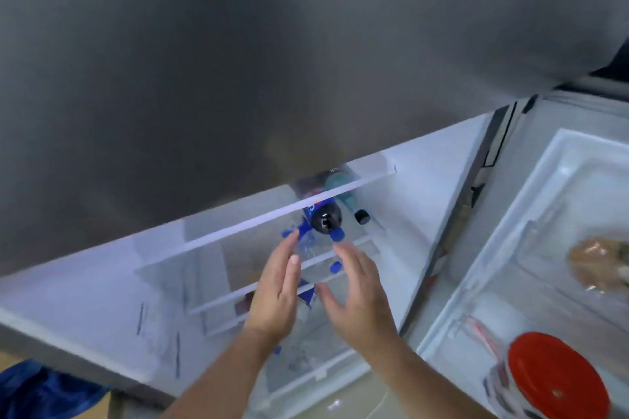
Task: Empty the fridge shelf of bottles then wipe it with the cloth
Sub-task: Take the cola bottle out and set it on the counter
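- Bottles on fridge shelf (258,221), far side: dark cola bottle (325,219) with blue cap (337,235), teal bottle (342,187) right of it, lying on their sides.
- Left hand (277,296) released, fingers spread, holding nothing, near the cola bottle.
- Right hand (362,296) released too, empty, just below the blue cap.
- Door bin (510,248) right holds red-lidded jar (558,381).
- Blue cloth (44,388) near left corner.
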